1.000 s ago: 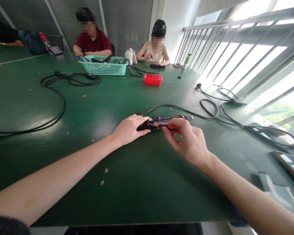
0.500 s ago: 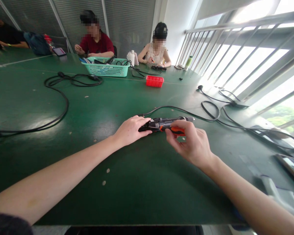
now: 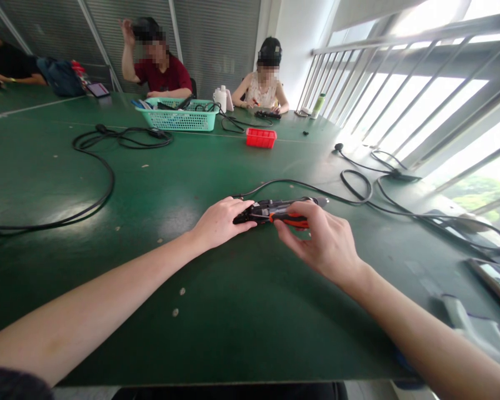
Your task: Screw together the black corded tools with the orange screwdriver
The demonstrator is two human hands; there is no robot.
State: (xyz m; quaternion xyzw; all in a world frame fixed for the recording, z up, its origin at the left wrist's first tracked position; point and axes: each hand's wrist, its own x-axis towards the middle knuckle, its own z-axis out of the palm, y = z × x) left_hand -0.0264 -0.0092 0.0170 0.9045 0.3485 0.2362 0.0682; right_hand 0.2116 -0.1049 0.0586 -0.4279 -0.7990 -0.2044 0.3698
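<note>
A long, slim black corded device [image 3: 265, 211] lies on the green table in front of me, with grey parts along its upper side; its exact kind is unclear. My left hand [image 3: 220, 221] is closed around its left end, thumb on the near side and fingers over the far side. Between the thumb and fingers of my right hand [image 3: 331, 236] is a screwdriver [image 3: 292, 221] with an orange and black handle. Its shaft points left, low along the device. The tip's exact contact point is too small to make out. My right hand partly covers the device's right end.
A black cable [image 3: 283, 180] runs from the device to coils on the right. Beyond stand a red tray [image 3: 261, 138] and a mint basket [image 3: 179, 118] of tools and cords. More cable [image 3: 112, 172] loops at left. A white object [image 3: 470, 322] lies near right. Several people sit across the table.
My right hand and the screwdriver have shifted slightly left along the device. My left hand stays on its end. Across the table, the person in dark red has raised a hand to their head.
</note>
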